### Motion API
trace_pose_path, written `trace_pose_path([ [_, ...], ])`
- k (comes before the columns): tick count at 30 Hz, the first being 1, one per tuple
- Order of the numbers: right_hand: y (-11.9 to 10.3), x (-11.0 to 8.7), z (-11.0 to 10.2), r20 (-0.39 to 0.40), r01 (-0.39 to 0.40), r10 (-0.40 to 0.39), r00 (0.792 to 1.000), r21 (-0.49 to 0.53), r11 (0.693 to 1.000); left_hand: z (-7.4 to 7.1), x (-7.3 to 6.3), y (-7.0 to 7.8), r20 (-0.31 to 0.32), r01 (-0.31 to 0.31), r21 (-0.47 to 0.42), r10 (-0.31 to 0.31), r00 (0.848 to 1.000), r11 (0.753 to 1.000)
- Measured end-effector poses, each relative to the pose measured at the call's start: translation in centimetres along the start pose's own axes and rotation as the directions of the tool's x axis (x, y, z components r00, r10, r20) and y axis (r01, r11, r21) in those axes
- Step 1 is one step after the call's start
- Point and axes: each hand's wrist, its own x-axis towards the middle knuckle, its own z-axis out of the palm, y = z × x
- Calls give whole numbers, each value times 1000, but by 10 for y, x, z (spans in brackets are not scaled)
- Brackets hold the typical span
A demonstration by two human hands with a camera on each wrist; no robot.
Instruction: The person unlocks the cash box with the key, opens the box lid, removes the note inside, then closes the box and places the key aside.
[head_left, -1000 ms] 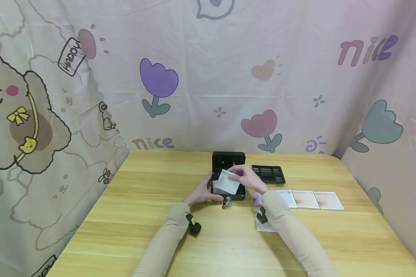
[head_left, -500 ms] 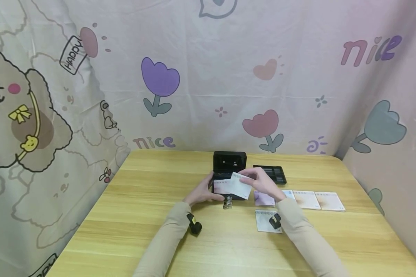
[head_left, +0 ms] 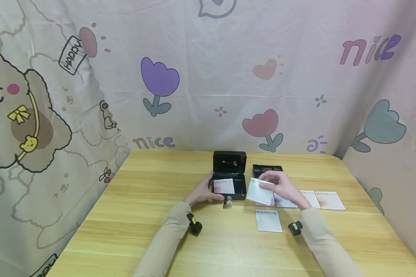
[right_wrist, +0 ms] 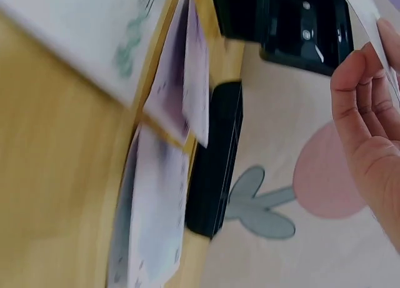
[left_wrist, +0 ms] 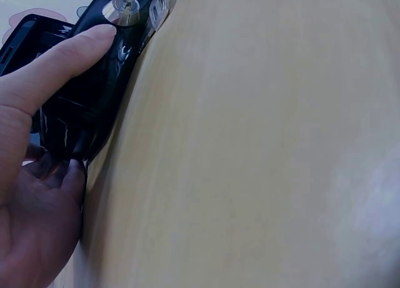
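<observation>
My left hand point(head_left: 202, 191) grips the near left corner of a black cash box point(head_left: 241, 197), thumb on its front and fingers along its side. The box's lid point(head_left: 229, 158) stands up. A key with a ring point(head_left: 228, 202) sits in the front lock point(left_wrist: 123, 10). Inside lies a pale pinkish paper slip point(head_left: 224, 186), on the left. My right hand point(head_left: 282, 188) pinches a white paper slip point(head_left: 259, 191) between thumb and fingers, right of the box. This slip overlaps a lilac paper slip point(right_wrist: 197, 82) on the table, mostly hidden in the head view.
A black compartment tray point(head_left: 265, 169) lies behind my right hand. A bluish slip point(head_left: 284, 201) and two beige slips point(head_left: 329, 201) continue the row rightward. Nearer me lies a white slip with green print point(head_left: 268, 221). Patterned cloth point(head_left: 208, 77) hangs behind the table.
My right hand has carried the white slip out of the cash box to the right, over the lilac slip. The pinkish slip inside is now uncovered. My left hand has stayed put.
</observation>
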Motion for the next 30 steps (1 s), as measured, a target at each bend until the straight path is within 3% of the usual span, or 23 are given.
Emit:
trace_pose_path([
  [5, 8, -17, -13, -6, -5, 5, 1000, 37, 999, 0, 0, 0, 5, 3, 4, -3, 1000, 1000],
  [15, 19, -43, -36, 21, -29, 30, 999, -54, 998, 1, 0, -1, -4, 17, 17, -17, 1000, 1000],
  [22, 29, -54, -45, 40, -26, 29, 999, -65, 998, 0, 0, -1, -9, 8, 28, -8, 1000, 1000],
  [30, 36, -61, -54, 136, -33, 41, 990, -64, 997, 0, -1, 0, -9, 0, 23, 0, 1000, 1000],
])
